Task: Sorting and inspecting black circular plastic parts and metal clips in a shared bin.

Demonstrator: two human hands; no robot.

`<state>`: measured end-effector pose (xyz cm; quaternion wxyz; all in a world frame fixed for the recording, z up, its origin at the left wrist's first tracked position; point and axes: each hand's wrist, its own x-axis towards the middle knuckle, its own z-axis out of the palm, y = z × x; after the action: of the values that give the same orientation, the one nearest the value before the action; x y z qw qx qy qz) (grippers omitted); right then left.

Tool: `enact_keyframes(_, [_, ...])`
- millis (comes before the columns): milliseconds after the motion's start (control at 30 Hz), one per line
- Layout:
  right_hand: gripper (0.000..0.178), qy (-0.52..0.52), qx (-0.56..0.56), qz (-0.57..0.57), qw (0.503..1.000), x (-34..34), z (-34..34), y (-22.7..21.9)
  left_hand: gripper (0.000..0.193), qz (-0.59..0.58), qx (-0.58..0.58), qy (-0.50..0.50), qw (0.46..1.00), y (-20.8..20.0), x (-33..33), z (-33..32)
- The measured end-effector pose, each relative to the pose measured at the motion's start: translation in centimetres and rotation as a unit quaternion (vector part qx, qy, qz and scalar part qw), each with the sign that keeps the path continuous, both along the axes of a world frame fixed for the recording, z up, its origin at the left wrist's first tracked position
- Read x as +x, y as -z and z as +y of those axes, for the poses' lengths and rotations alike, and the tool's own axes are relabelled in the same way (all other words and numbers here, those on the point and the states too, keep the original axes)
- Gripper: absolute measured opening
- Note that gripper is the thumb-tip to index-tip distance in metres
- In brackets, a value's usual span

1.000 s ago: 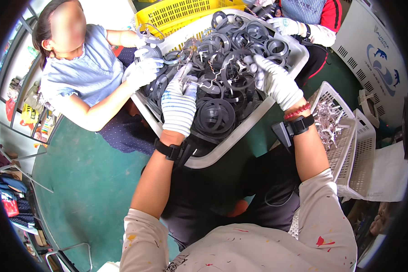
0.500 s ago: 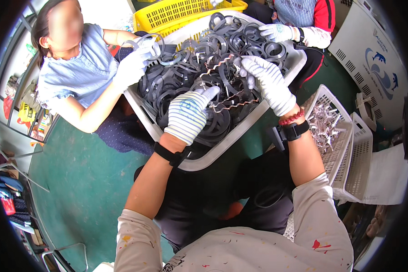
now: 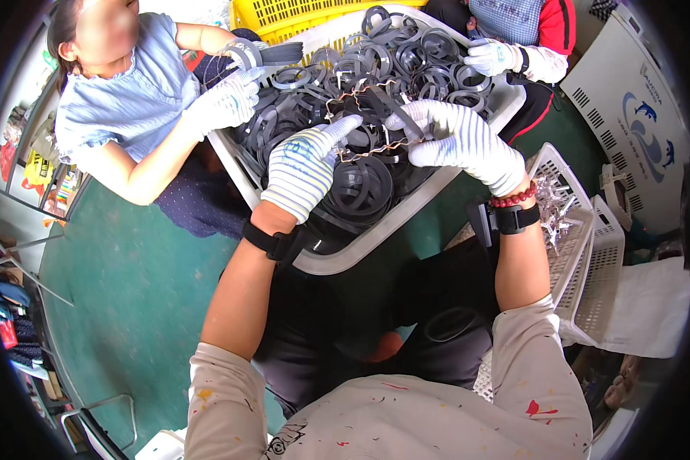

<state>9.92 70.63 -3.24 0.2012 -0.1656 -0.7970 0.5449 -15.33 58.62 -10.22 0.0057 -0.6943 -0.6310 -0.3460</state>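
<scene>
White gloves with blue stripes cover both my hands over a tub [image 3: 337,262] heaped with dark grey ring-shaped bands [image 3: 356,188]. My left hand [image 3: 303,170] is closed, thumb and forefinger at the left end of a wavy copper-coloured strip [image 3: 372,152]. My right hand [image 3: 464,142] pinches a dark flat band [image 3: 406,115] between thumb and fingers, next to the strip's right end. Whether it also grips the strip is hard to see. A second wavy stretch [image 3: 360,90] lies farther back over the bands.
On the left, a co-worker's gloved hand [image 3: 226,100] is near a bundle of dark bands [image 3: 282,54]. Another co-worker's gloved hand [image 3: 491,57] rests at the tub's far right. A yellow crate [image 3: 284,21] stands behind. At right, a white basket [image 3: 571,264] holds shiny metal pieces [image 3: 556,207].
My right hand has come down and turned inward, and now has a dark band at its fingertips. My left hand has shifted slightly left and up. The left co-worker's bands have moved.
</scene>
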Motion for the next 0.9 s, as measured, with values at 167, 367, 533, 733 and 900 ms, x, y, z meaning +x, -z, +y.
enact_keyframes(167, [0.036,0.008,-0.014,0.017,1.0,-0.3,0.2,0.2,0.054,0.051,0.028,-0.002,0.998,-0.5,0.0,0.4])
enact_keyframes(367, [0.033,0.025,-0.014,0.018,0.999,-0.3,0.1,-0.4,0.052,0.038,0.042,0.009,0.998,-0.9,-0.5,0.2])
enact_keyframes(533, [0.035,0.255,0.033,0.079,0.963,-3.0,-1.5,1.3,0.058,0.084,0.02,-0.048,0.995,0.0,-0.3,0.4])
enact_keyframes(733, [0.046,0.338,0.209,0.022,0.917,-6.0,-4.6,1.2,0.068,0.057,-0.084,-0.148,0.984,0.1,2.4,1.0])
enact_keyframes(900, [0.061,0.241,0.444,0.05,0.861,-7.7,-5.8,1.7,0.048,0.005,-0.014,-0.139,0.99,0.3,2.7,1.3])
